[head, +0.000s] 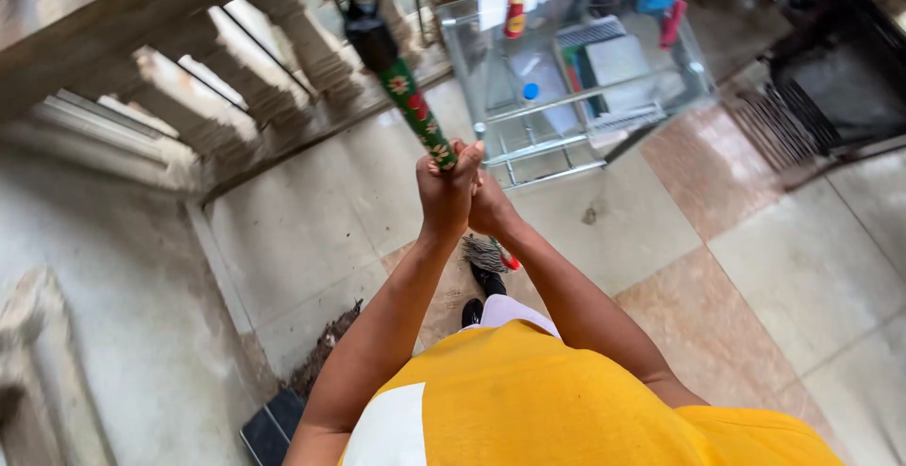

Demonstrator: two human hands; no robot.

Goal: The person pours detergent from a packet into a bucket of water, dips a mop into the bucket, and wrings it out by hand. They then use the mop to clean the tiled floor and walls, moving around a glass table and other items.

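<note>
A broom handle (408, 93), green with a red and white flower pattern and a black top end, rises toward the camera. My left hand (446, 188) is closed around it just below the patterned part. Touching it from the right, my right hand (492, 208) grips the handle too, mostly hidden behind the left. Far below, the broom's grey bristle head (484, 254) with a red part rests on the tiled floor beside my black shoes (487, 283). My yellow shirt fills the bottom of the view.
A glass-topped table (462, 37) with a metal frame stands ahead, holding bottles, books and a blue lid. A stone balustrade (236, 79) runs along the left. Debris (326, 348) lies by the low wall and a dark dustpan (272, 425) at bottom left. A black metal rack (830, 89) stands right.
</note>
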